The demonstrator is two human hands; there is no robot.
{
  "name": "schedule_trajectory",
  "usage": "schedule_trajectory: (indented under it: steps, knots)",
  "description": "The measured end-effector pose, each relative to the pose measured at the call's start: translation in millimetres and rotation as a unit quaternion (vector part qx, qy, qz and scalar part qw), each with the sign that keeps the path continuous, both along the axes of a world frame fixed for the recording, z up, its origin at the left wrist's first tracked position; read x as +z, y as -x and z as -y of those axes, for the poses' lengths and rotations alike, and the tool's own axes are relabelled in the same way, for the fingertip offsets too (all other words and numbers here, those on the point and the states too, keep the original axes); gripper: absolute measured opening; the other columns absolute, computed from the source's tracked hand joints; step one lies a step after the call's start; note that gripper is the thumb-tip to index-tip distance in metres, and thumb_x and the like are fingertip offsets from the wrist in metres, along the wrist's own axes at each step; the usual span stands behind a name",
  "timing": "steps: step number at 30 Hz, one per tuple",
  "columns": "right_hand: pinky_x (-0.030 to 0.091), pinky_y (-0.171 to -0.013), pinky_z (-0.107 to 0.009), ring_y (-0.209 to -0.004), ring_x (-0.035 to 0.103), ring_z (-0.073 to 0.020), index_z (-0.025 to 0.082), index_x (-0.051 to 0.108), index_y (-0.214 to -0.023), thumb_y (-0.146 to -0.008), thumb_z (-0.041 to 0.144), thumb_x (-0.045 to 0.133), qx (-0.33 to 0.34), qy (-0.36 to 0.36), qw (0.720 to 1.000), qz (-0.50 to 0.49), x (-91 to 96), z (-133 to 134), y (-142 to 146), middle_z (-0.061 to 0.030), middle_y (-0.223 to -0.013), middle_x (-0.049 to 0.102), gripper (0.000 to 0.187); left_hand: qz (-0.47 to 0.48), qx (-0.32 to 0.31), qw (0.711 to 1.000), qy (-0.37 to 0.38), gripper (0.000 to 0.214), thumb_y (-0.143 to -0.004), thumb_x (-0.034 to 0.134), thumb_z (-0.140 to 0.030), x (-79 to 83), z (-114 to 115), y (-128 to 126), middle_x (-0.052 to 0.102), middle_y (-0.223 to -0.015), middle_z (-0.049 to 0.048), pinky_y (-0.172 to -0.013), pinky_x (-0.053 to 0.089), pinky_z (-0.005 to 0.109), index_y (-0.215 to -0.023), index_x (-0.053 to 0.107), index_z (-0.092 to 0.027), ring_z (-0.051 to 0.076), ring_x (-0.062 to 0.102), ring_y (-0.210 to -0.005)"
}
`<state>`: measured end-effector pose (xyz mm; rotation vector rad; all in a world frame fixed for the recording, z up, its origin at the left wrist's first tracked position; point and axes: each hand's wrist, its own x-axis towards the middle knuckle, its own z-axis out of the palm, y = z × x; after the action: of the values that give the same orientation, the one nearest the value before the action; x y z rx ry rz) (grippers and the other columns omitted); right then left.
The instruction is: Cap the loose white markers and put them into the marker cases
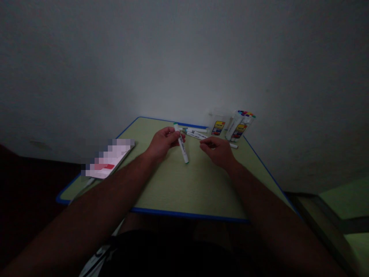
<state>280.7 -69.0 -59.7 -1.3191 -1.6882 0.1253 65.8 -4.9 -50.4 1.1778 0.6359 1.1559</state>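
My left hand (163, 142) is closed around a white marker with green ends (182, 146), held tilted above the green table (173, 184). My right hand (216, 150) rests on the table just to the right, fingers curled; whether it holds anything I cannot make out. Several more white markers (196, 134) lie on the table just beyond both hands.
Two clear marker packs stand at the table's far right corner against the wall, one with coloured caps (240, 125) and one (218, 126) beside it. A phone-like flat device (108, 159) lies near the left edge. The table has a blue rim (187, 214).
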Motion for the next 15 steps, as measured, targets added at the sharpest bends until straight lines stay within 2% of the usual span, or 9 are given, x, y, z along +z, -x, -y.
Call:
schedule_trajectory:
  steps: [3, 7, 10, 15]
  knots:
    - [0.054, -0.065, -0.029, -0.066, 0.068, -0.0159, 0.019, 0.076, -0.085, -0.079, 0.033, 0.067, 0.0, -0.003, 1.0, -0.003, 0.8, 0.3, -0.1, -0.005, -0.081, 0.076, 0.017, -0.009, 0.0, 1.0, 0.002, 0.021, -0.079, 0.073, -0.03, 0.4, 0.1, 0.0, 0.071, -0.075, 0.0038, -0.066, 0.054, 0.029, -0.082, 0.06, -0.014, 0.013, 0.066, -0.063]
    - [0.054, -0.065, -0.03, -0.068, 0.068, -0.0159, 0.019, 0.076, -0.085, -0.078, 0.033, 0.068, 0.0, 0.003, 1.0, -0.025, 1.9, 1.3, 0.8, -0.0049, -0.081, 0.076, 0.017, -0.068, -0.019, 0.997, -0.011, 0.024, -0.08, 0.072, -0.037, 2.4, 2.6, 1.5, 0.067, -0.067, 0.0014, -0.047, 0.042, 0.021, -0.084, 0.065, -0.014, 0.009, 0.055, -0.046]
    - [0.053, -0.065, -0.03, -0.067, 0.067, -0.0155, 0.019, 0.076, -0.087, -0.078, 0.035, 0.069, 0.008, 0.013, 0.998, -0.059, 2.7, 1.3, 1.6, -0.0045, -0.08, 0.075, 0.019, -0.12, -0.058, 0.991, -0.013, 0.022, -0.08, 0.072, -0.034, 5.4, 6.8, 2.8, 0.068, -0.067, 0.0022, -0.046, 0.04, 0.021, -0.086, 0.07, -0.013, 0.008, 0.053, -0.046]
    - [0.051, -0.061, -0.029, -0.064, 0.063, -0.0134, 0.019, 0.075, -0.094, -0.075, 0.038, 0.073, 0.053, 0.048, 0.988, -0.134, 5.5, 0.5, 3.7, -0.0034, -0.078, 0.073, 0.027, -0.207, -0.129, 0.97, -0.02, 0.012, -0.077, 0.068, -0.017, 10.2, 13.2, 3.5, 0.07, -0.068, 0.0025, -0.053, 0.044, 0.022, -0.086, 0.076, -0.014, 0.009, 0.056, -0.051]
